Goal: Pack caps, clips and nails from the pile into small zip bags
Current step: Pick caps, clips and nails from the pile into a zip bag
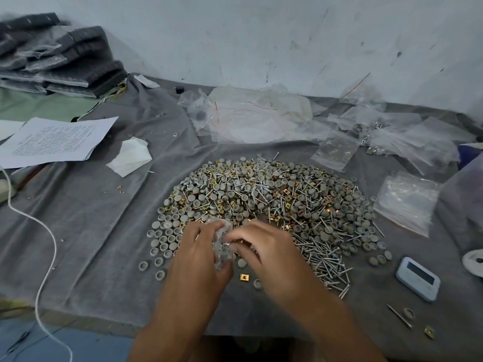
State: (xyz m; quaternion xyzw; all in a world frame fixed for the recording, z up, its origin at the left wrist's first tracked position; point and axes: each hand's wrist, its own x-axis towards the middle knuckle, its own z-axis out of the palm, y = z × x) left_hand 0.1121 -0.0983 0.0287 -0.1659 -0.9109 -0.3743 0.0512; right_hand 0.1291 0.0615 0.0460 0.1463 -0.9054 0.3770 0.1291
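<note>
My left hand [201,246] grips a small clear zip bag [222,244] at the near edge of the pile [261,202], fingers curled round the crumpled plastic. My right hand [258,244] is at the bag's mouth, fingertips pinched together on something small and shiny, probably nails going in, but the blur hides exactly what. Pile sits mid-table on the grey cloth [91,218]: grey caps [167,232] mostly on the left and near edge, brass square clips [283,190] mixed through the middle, nails [324,259] fanned out on the right near edge. One loose clip [244,277] lies on the cloth just below my hands. Step in hand, as I judge it: loading parts into the open bag. To do it well I should keep the mouth held wide with my left thumb and fingers, feed nails in point-first so they don't pierce or snag the film, and drop, not push. Count per bag can't be read from here. Bag contents partly visible, some grey caps seem inside. Empty bags [402,202] are stacked to the right of the pile, more loose bags [256,118] at the back near the wall, so the next one is within reach. A small white timer-like device [418,278] sits to the right near the nails. Printed paper [55,138] lies far left. Plenty of pile left, so the task looks far from done.
</note>
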